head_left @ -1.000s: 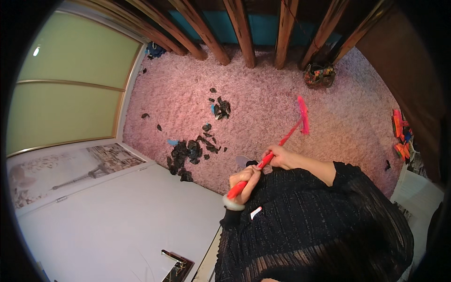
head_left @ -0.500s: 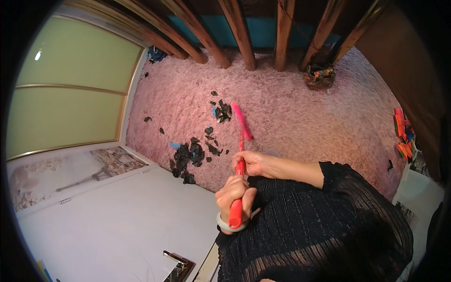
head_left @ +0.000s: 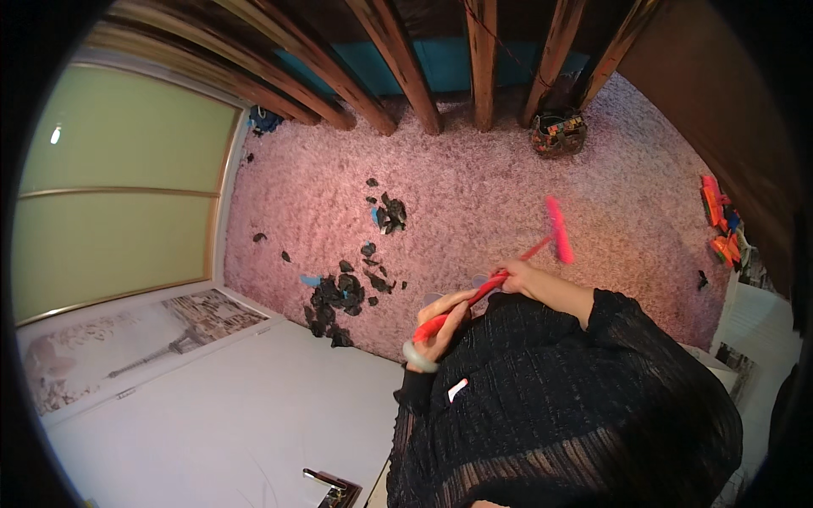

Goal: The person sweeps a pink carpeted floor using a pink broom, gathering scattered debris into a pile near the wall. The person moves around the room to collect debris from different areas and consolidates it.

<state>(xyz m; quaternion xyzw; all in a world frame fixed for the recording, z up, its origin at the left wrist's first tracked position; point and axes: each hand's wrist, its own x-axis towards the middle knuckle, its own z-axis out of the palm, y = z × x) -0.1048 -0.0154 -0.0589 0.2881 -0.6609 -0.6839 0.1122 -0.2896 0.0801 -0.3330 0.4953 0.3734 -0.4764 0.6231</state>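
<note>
I hold a broom (head_left: pixel 559 230) with a red handle and a narrow pink head. My left hand (head_left: pixel 442 325), with a pale bracelet at its wrist, is closed round the upper end of the handle. Lower down the same handle, my right hand (head_left: pixel 513 279) grips it too. The broom head is over the pink shaggy carpet (head_left: pixel 474 186), ahead and right of my hands. To the left lies a large heap of crumpled black scraps (head_left: pixel 339 294) with a blue piece (head_left: pixel 311 280) beside it. Farther off is a smaller cluster of black scraps (head_left: pixel 390 213).
Wooden slats (head_left: pixel 483 76) stand along the far side, with a patterned basket (head_left: pixel 559 133) at their foot. Orange and red objects (head_left: pixel 720 222) lie at the right edge. A white door (head_left: pixel 229 406) is at the lower left, beside green panels (head_left: pixel 127 135).
The broom head has swung right across the carpet, away from the scraps. My right hand has moved right with it, and the handle now slants. The scraps lie in the same arrangement.
</note>
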